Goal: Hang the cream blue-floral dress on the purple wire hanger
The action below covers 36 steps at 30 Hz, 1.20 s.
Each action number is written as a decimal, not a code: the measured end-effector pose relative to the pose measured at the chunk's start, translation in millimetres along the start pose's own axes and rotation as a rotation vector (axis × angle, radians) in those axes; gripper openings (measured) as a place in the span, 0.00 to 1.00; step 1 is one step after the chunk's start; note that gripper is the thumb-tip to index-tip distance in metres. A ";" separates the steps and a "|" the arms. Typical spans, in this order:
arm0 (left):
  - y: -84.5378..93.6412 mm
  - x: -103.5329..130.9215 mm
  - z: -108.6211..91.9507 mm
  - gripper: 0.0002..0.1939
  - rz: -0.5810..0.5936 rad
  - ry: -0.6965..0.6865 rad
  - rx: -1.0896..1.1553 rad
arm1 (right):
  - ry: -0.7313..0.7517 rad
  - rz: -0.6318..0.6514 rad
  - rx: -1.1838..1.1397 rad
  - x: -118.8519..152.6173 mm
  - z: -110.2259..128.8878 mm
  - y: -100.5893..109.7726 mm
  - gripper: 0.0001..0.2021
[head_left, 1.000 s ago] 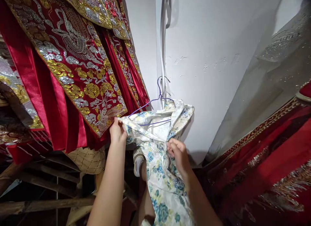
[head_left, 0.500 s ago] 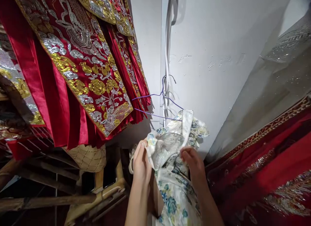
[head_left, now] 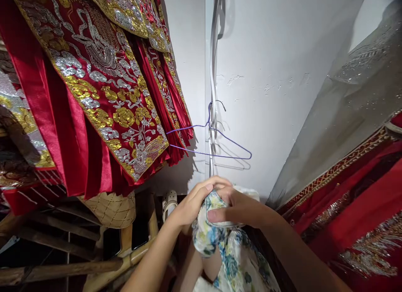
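Note:
Both of my hands meet on a white floral garment (head_left: 232, 262) with blue, green and yellow flowers, gathered in front of me. My left hand (head_left: 196, 202) is closed over its upper edge. From the other side my right hand (head_left: 230, 206) grips the bunched cloth, its thumb lying across the front. Part of the garment hangs down below my hands, and the fingertips behind the cloth are hidden. Just above my hands a purple wire hanger (head_left: 226, 157) hangs bare against the wall; its left end is hidden behind red cloth.
A red outfit with gold and silver embroidery (head_left: 125, 116) hangs at the left. Below it stand a bamboo chair (head_left: 59, 267) and a pale clog (head_left: 169, 204). A white strap (head_left: 212, 74) runs down the wall (head_left: 264, 53). More red beaded cloth (head_left: 361, 200) is at the right.
The floral garment has come off the hanger and down toward me. My hands, apart before, are now together on the bunched cloth.

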<state>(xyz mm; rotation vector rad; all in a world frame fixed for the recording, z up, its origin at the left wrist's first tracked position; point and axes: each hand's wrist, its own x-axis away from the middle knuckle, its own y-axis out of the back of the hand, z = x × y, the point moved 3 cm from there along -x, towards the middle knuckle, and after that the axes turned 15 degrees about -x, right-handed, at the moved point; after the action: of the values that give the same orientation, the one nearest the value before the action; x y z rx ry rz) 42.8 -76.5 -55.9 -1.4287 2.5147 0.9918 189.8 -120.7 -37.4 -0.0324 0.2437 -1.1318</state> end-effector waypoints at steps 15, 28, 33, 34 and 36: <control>98.7 25.5 60.6 0.12 0.043 0.127 -0.944 | 0.514 -0.587 0.359 18.4 77.3 78.5 0.12; 118.2 46.2 47.4 0.27 -0.151 0.518 -0.756 | 0.263 -0.416 0.646 -111.6 -39.2 143.2 0.16; 108.7 39.4 72.3 0.32 -0.184 0.682 -0.182 | 0.281 -0.459 0.692 -85.3 -31.8 145.6 0.13; 107.6 34.4 74.5 0.32 -0.256 0.640 -0.136 | 0.296 -0.469 0.676 -75.9 -28.6 145.1 0.14; 105.5 21.0 75.9 0.31 -0.409 0.523 -0.072 | 0.316 -0.471 0.620 -57.6 -21.3 142.1 0.14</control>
<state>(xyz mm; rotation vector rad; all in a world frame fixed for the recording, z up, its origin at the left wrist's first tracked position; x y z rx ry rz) -70.6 -11.3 -71.3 -2.3581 2.3277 0.7059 288.9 -6.1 -69.1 0.6732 0.1586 -1.6419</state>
